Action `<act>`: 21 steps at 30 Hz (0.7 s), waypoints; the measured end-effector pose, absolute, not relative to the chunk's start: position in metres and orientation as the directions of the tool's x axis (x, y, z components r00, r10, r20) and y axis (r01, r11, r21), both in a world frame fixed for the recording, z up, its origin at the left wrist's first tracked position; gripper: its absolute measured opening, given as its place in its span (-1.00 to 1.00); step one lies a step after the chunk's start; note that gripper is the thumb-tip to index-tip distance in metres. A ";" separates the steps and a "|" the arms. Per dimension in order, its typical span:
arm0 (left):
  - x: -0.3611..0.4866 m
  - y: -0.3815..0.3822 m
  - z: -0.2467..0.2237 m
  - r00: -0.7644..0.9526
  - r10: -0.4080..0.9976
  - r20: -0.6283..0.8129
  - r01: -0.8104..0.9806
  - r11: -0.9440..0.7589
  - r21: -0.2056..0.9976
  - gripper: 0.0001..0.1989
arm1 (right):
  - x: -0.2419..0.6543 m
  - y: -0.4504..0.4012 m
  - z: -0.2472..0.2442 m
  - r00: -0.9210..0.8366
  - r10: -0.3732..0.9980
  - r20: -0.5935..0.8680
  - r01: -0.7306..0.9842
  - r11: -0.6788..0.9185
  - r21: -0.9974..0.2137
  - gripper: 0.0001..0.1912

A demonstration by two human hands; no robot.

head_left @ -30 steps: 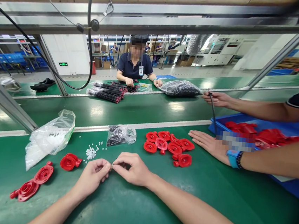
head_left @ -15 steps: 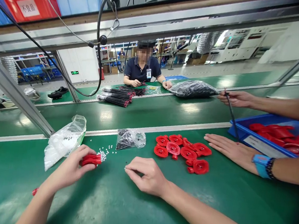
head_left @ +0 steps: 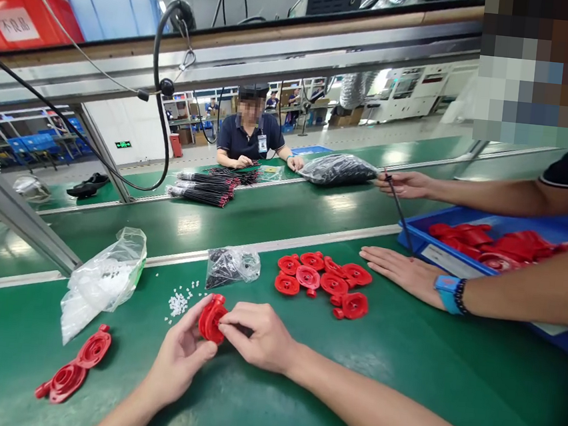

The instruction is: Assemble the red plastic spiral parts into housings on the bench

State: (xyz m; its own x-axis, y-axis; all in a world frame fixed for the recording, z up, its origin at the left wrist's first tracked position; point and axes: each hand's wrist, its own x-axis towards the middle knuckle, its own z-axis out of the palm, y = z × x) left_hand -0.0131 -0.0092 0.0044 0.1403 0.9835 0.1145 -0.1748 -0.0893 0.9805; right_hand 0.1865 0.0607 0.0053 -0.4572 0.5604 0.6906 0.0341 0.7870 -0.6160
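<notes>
My left hand [head_left: 182,357] is closed around a red round plastic housing [head_left: 212,318] with a short spout, raised above the green bench. Fingertips of my right hand [head_left: 257,334] are pinched together against the housing's right face; what they hold, if anything, is hidden. Just beyond lies a scatter of small white pieces [head_left: 178,303]. A clear bag of small black parts [head_left: 231,267] rests behind my hands. Two joined-looking red housings [head_left: 67,380] lie at the left, and several more red housings [head_left: 308,277] are grouped on the right.
An open clear bag with white pieces [head_left: 107,276] stands at the left. At the right, another person's hand [head_left: 403,273] lies flat beside a blue bin [head_left: 412,235] of red parts; their other hand holds a dark rod [head_left: 398,207]. A metal rail [head_left: 291,240] runs behind.
My left hand has moved right with the red housing, away from the white pieces. My right hand's fingertips now meet the housing. The view has shifted right.
</notes>
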 end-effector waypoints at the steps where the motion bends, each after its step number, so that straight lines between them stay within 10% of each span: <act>1: -0.012 -0.009 0.005 0.129 0.983 0.129 -0.152 -0.109 0.982 -0.32 | 0.186 0.061 0.005 -0.448 0.556 0.700 0.023 0.790 -0.613 -0.78; 21: -0.019 -0.011 -0.002 0.061 0.972 0.227 0.053 -0.231 0.972 -0.34 | 0.187 0.063 -0.001 -0.437 0.349 0.829 0.011 0.924 -0.383 -0.85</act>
